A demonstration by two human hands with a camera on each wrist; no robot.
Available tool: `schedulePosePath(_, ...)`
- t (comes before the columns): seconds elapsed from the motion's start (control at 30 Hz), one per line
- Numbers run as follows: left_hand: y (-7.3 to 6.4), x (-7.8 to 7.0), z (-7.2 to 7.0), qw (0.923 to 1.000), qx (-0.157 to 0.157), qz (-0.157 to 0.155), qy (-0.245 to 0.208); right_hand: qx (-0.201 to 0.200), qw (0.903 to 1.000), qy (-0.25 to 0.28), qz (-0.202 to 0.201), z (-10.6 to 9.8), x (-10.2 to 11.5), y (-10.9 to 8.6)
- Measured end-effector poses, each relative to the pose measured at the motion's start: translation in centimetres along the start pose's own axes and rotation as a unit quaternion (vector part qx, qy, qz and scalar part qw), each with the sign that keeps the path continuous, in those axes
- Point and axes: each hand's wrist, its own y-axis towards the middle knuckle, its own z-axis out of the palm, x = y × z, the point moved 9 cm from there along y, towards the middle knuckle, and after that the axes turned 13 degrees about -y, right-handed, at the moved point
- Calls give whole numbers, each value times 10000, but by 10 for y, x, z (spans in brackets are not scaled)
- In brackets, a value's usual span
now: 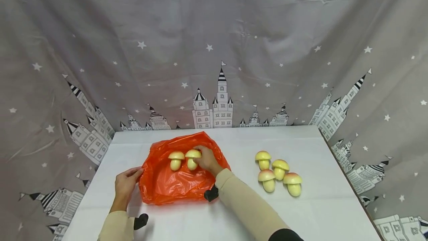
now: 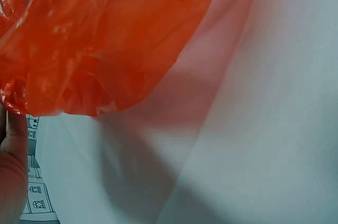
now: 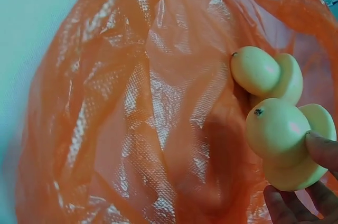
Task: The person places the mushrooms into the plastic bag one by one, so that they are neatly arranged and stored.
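A red plastic bag (image 1: 168, 187) lies with its mouth spread wide on the white table. My left hand (image 1: 125, 185) pinches the bag's left rim; in the left wrist view only part of that hand (image 2: 13, 166) shows under the red plastic. Inside the bag, my right hand (image 1: 208, 159) grips a yellow toy mushroom (image 1: 192, 160) with thumb and fingers around its cap. Just left of it in the bag lies a second toy mushroom (image 1: 175, 161). The right wrist view shows the gripped mushroom (image 3: 277, 129) close beside the other one (image 3: 256, 71).
Several more toy mushrooms (image 1: 280, 169), yellow with some reddish caps, are grouped on the right of the white table (image 1: 321, 159). A grey curtain (image 1: 214, 29) with stars and castles hangs behind the table and along its sides.
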Motion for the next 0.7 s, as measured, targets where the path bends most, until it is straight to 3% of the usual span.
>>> schedulePosePath(0.17, 5, 11, -5, 9997, -198, -17, 150, -11, 9999, 38, 128, 8, -2, 3)
schedulePosePath(0.33, 3, 11, -9, 9998, -147, -80, 118, -96, 9997, 47, 223, 20, -5, 7)
schedulePosePath(0.37, 0, 6, -9, 10000, 14, -21, -79, -145, 9997, 66, 208, 22, -5, 7)
schedulePosePath(0.47, 2, 5, -9, 9999, -66, 56, -64, -306, 9993, 123, 196, 26, -6, 7)
schedulePosePath(0.53, 2, 2, -5, 9998, 48, 104, -136, -390, 9989, 199, 191, 27, -6, 6)
schedulePosePath(0.57, 2, 2, -4, 9999, 76, 105, -113, -418, 9987, 211, 194, 27, -5, 6)
schedulePosePath(0.6, 5, 6, -4, 9998, -92, 78, 131, -419, 9986, 223, 213, 28, -5, 6)
schedulePosePath(0.7, 3, 5, -3, 9998, -77, 113, 133, -387, 9987, 231, 220, 30, -4, 6)
